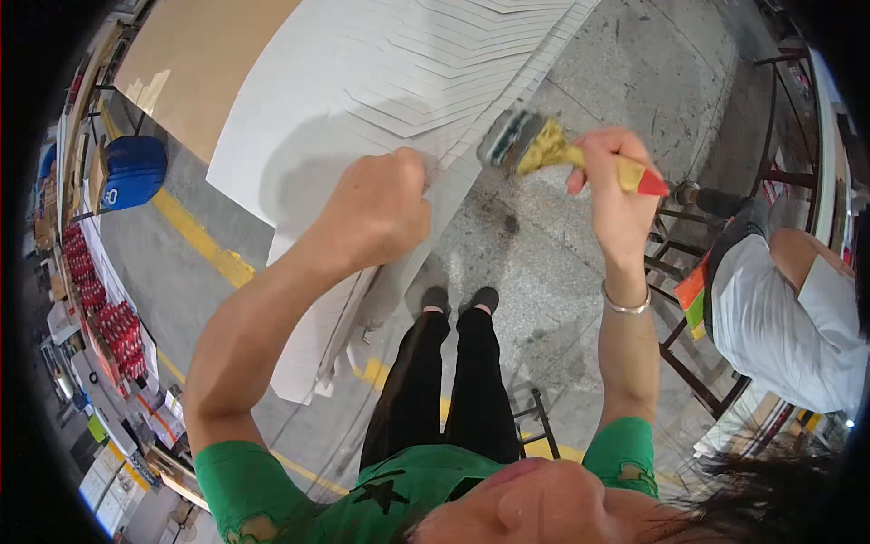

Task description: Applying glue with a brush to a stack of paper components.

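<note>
My left hand is closed in a fist and presses down on the near edge of a fanned stack of white paper sheets. My right hand grips a wide paintbrush with a glue-caked yellow handle and a red tip. The brush's bristles touch the staggered right edge of the sheets. A silver bracelet sits on my right wrist. Below the hands I see my black trousers and shoes on the floor.
The sheets lie on a brown board table. A blue barrel stands at the left, with red packs beyond a yellow floor line. At the right, a person in a white shirt bends beside dark metal frames.
</note>
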Demonstrator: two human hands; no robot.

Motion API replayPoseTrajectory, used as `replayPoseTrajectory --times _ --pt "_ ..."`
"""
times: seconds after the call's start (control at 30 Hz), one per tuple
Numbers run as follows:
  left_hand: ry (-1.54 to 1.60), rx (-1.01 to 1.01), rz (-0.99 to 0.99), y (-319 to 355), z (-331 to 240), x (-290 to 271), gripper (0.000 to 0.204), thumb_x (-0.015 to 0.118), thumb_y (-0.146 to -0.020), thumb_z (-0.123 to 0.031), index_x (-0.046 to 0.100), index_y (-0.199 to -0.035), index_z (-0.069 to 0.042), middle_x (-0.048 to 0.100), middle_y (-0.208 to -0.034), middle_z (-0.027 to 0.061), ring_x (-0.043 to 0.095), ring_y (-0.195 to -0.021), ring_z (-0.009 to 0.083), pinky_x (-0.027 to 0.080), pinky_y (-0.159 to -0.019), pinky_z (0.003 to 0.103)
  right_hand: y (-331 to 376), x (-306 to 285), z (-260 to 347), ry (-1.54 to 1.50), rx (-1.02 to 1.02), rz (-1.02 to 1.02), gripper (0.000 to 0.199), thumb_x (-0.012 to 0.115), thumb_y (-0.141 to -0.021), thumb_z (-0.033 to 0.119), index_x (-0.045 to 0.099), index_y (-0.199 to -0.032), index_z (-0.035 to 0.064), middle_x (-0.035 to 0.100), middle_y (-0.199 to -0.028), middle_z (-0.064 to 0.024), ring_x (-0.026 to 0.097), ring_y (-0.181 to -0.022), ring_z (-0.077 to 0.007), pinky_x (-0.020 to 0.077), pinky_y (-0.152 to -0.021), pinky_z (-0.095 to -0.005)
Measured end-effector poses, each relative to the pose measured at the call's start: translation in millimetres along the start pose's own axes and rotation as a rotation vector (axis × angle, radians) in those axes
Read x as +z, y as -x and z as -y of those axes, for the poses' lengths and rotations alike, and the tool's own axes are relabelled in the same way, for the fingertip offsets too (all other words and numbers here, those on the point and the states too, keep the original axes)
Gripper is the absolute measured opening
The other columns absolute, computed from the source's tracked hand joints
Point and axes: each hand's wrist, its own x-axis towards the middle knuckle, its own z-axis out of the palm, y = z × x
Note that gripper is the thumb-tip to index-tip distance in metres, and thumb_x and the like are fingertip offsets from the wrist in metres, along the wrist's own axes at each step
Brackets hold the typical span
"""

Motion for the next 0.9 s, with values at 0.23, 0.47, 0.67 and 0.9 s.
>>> replayPoseTrajectory --times 0.23,0.47,0.67,0.9 --pt "-0.006 0.024 0.016 -2.5 0.3 -1.1 0.017 0.052 -0.072 -0.006 0.049 -0.082 0.009 0.058 -0.076 0.0296 0.057 -0.077 0.0436 0.045 -0.071 0.047 -3.2 5.7 5.8 -0.024 -0.036 -0.001 0.006 0.055 -0.081 -0.003 0.055 -0.075 -0.0006 0.057 -0.073 -0.0043 0.053 -0.052 -0.0074 0.0409 -0.046 -0.0202" --pt "-0.024 0.063 -0.016 -2.0 0.4 0.7 0.019 0.052 -0.072 -0.006 0.05 -0.083 0.009 0.058 -0.076 0.0288 0.057 -0.078 0.0432 0.046 -0.072 0.046 21.7 10.0 19.9 -0.061 -0.023 -0.031 0.006 0.059 -0.078 -0.004 0.056 -0.074 -0.0004 0.057 -0.072 -0.0053 0.055 -0.054 -0.0088 0.0418 -0.047 -0.02" --pt "-0.052 0.066 -0.004 -1.1 -1.3 0.1 0.02 0.053 -0.073 -0.007 0.05 -0.084 0.009 0.059 -0.076 0.0276 0.059 -0.079 0.0416 0.047 -0.072 0.045 54.3 9.5 4.2 0.116 -0.221 0.27 0.006 0.051 -0.084 0.0 0.054 -0.078 -0.0024 0.057 -0.084 -0.0111 0.054 -0.054 -0.0103 0.0431 -0.048 -0.0214" --pt "-0.066 0.067 0.021 -1.0 -1.2 1.5 0.022 0.052 -0.073 -0.007 0.051 -0.085 0.011 0.059 -0.075 0.0276 0.059 -0.078 0.0416 0.047 -0.073 0.044 65.7 14.7 4.8 0.077 -0.171 0.166 0.005 0.059 -0.074 -0.005 0.057 -0.075 -0.0013 0.059 -0.076 -0.0085 0.055 -0.062 -0.0136 0.0434 -0.055 -0.0252"
